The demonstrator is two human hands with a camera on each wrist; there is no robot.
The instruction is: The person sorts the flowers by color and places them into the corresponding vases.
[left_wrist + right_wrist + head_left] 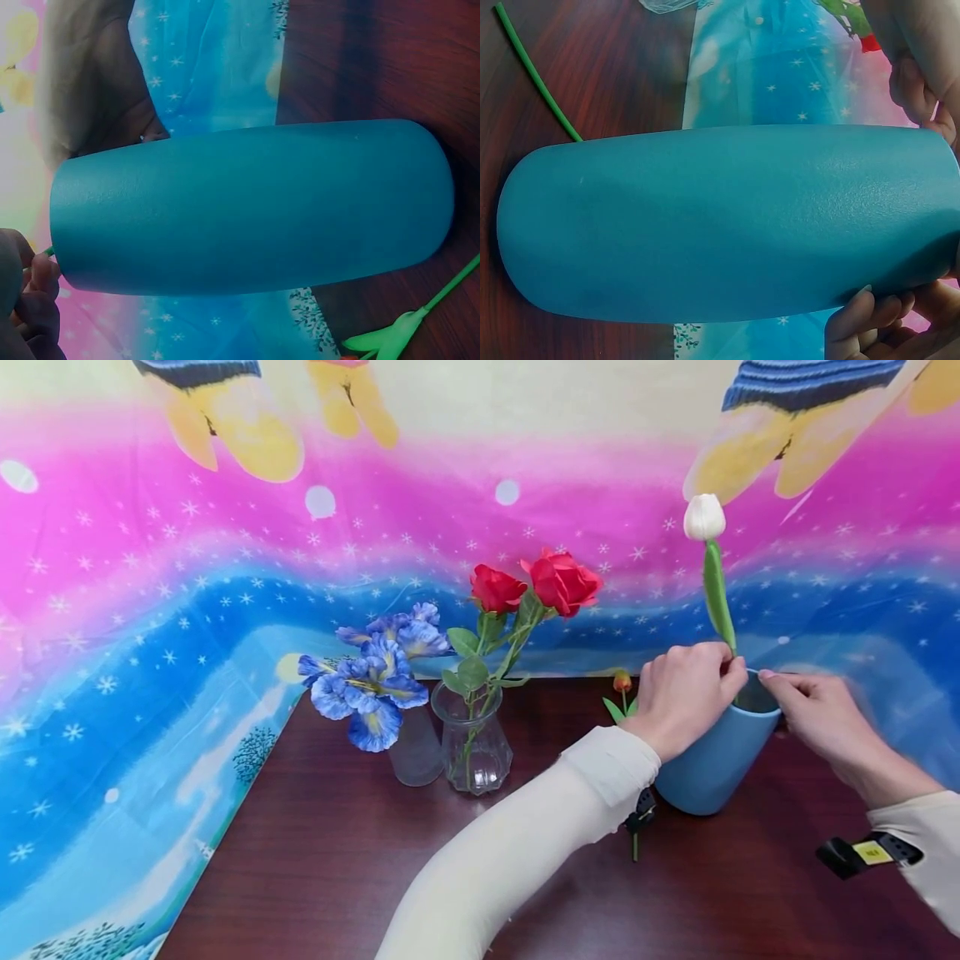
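Note:
A blue vase [716, 760] stands on the dark wooden table, a white tulip [705, 517] rising from its mouth. My left hand [684, 693] is at the left of the rim and pinches the tulip's green stem [50, 251], as the left wrist view shows. On the opposite side, my right hand [821, 718] grips the vase's rim between thumb and fingers; its curled fingers [851, 319] show beside the vase in the right wrist view. The stem's lower end is hidden inside the vase.
An orange tulip [622, 682] lies on the table left of the vase, partly behind my left arm. Farther left stand a clear glass vase [477, 760] with red roses [564, 583] and a frosted vase [415, 752] with blue irises [375, 681]. A printed cloth [420, 510] hangs behind.

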